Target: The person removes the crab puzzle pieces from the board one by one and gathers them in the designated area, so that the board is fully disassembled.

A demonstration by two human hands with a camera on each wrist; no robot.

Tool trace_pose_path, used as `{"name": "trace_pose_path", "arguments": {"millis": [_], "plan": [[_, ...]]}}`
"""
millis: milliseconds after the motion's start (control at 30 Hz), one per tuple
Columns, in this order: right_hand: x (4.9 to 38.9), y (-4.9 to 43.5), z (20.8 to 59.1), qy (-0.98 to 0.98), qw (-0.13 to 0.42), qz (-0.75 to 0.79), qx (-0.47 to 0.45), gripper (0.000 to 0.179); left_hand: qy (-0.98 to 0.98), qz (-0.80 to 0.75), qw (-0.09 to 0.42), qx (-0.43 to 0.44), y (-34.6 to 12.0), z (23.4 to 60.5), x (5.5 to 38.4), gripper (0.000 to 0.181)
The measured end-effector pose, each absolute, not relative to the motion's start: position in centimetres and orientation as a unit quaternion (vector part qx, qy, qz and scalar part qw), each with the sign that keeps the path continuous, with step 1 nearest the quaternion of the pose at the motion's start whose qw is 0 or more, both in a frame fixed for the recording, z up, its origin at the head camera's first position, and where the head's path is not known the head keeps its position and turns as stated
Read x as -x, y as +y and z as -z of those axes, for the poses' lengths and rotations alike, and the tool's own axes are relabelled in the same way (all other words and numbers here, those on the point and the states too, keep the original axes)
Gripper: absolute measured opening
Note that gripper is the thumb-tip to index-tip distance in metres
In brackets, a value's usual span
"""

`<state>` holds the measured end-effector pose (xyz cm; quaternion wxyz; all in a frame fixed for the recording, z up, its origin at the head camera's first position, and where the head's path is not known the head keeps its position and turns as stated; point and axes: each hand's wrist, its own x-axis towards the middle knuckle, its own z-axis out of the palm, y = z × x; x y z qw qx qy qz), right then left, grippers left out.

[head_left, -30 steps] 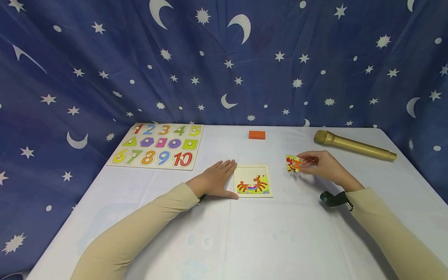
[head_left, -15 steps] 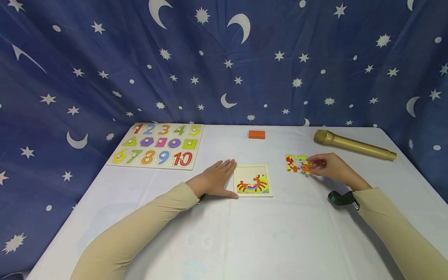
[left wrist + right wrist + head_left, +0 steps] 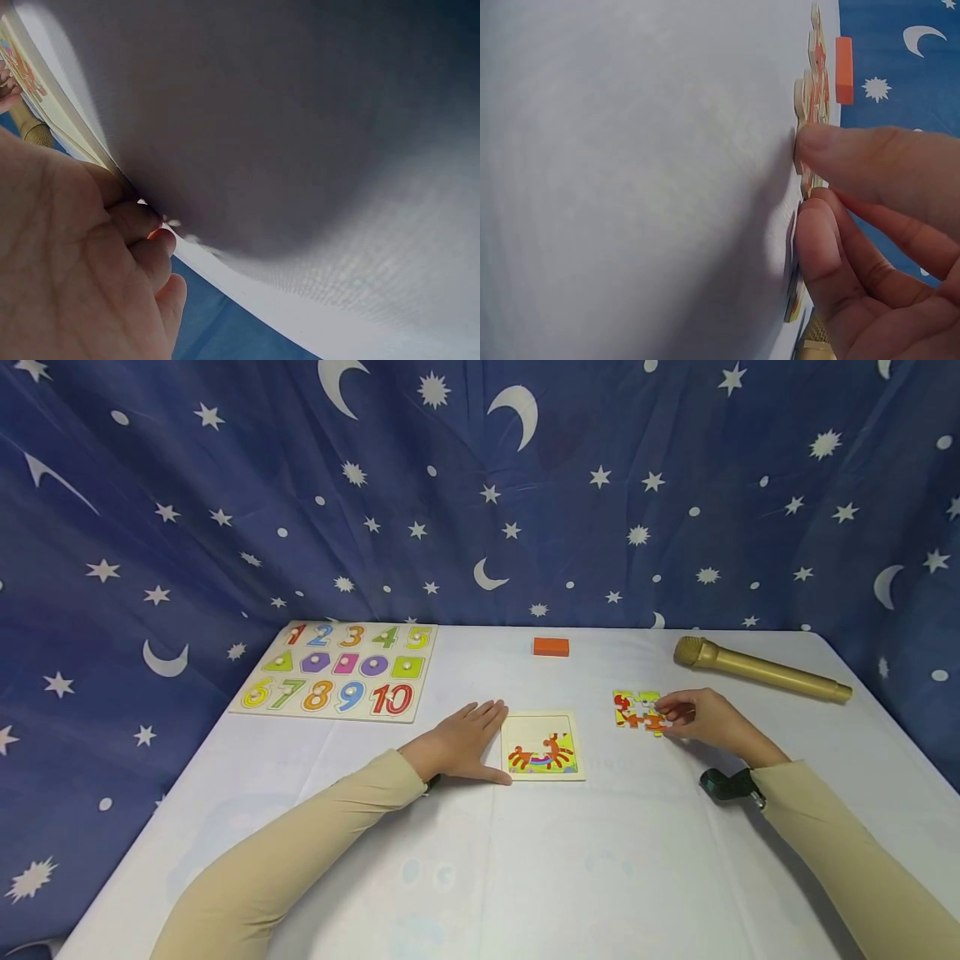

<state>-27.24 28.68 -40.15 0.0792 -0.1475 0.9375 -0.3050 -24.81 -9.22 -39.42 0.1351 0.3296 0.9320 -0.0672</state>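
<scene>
My left hand (image 3: 465,743) rests with fingers extended at the left edge of a small wooden puzzle board (image 3: 542,719). The lower part of the board holds assembled pieces with an orange-red animal picture; its upper part shows bare wood. Right of the board lies a cluster of loose jigsaw pieces (image 3: 632,721), yellow, red and orange. My right hand (image 3: 705,720) pinches a jigsaw piece at the cluster's right side, low to the table. In the right wrist view, the fingertips (image 3: 817,141) touch the pieces' edges, and the hand hides part of them.
A number-and-shape peg board (image 3: 330,672) lies at the back left. An orange block (image 3: 551,647) sits near the table's back edge, and a gold microphone (image 3: 761,670) lies at the back right. A blue star-patterned curtain (image 3: 480,493) hangs behind.
My right hand has moved right from over the cluster, drawing an orange jigsaw piece along, then slightly back left. That piece now sits closer to the others. My left hand stays put.
</scene>
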Motion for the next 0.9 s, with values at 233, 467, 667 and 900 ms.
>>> {"name": "trace_pose_path", "arguments": {"millis": [233,467,667,900], "plan": [[26.99,28.89,39.99,0.942,0.073,0.293,0.147,0.035,0.932,0.078,0.134,-0.329,-9.21,39.45,24.84,0.109],[27.22,29.07,40.29,0.944,0.062,0.282,0.161,0.03,0.931,0.08,0.133,-0.329,-9.22,39.48,24.87,0.109],[27.33,29.13,40.38,0.944,0.059,0.283,0.162,0.028,0.932,0.075,0.133,-0.329,-9.26,39.53,24.82,0.109],[27.28,29.07,40.18,0.944,0.058,0.282,0.158,0.028,0.933,0.074,0.131,-0.328,-9.26,39.64,24.89,0.109]]}}
